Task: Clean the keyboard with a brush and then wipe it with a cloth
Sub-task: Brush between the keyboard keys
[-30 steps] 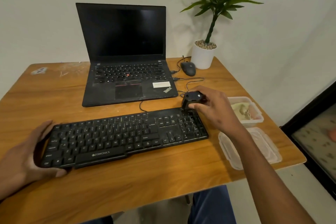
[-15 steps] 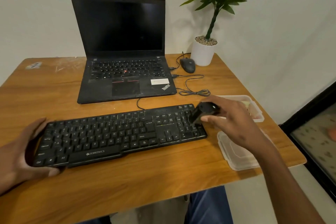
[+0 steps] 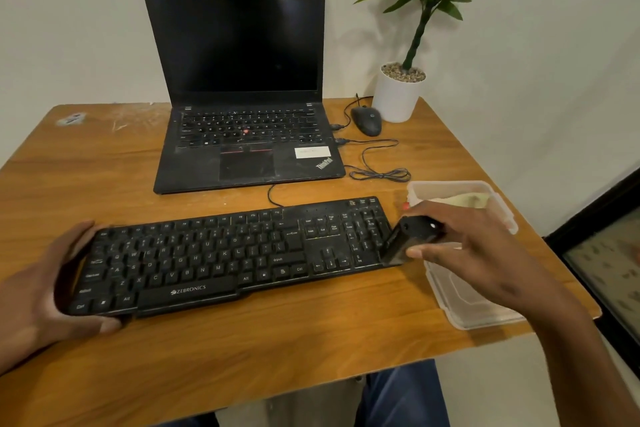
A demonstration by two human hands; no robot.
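A black Zebronics keyboard (image 3: 221,256) lies across the wooden table (image 3: 242,350) in front of me. My left hand (image 3: 38,291) grips its left end, thumb under the front edge. My right hand (image 3: 474,250) holds a small black brush (image 3: 410,236) and its bristles touch the keyboard's right edge by the number pad. A pale yellow-green cloth (image 3: 465,199) lies inside a clear plastic box (image 3: 498,208) just behind my right hand.
An open black laptop (image 3: 242,135) stands behind the keyboard. A black mouse (image 3: 366,120), its coiled cable (image 3: 381,173) and a potted plant (image 3: 398,94) sit at the back right. A clear lid (image 3: 464,298) lies near the table's right front edge.
My right hand carried the brush from behind the keyboard's far right corner down to its right edge at the number pad. My left hand kept its hold on the left end.
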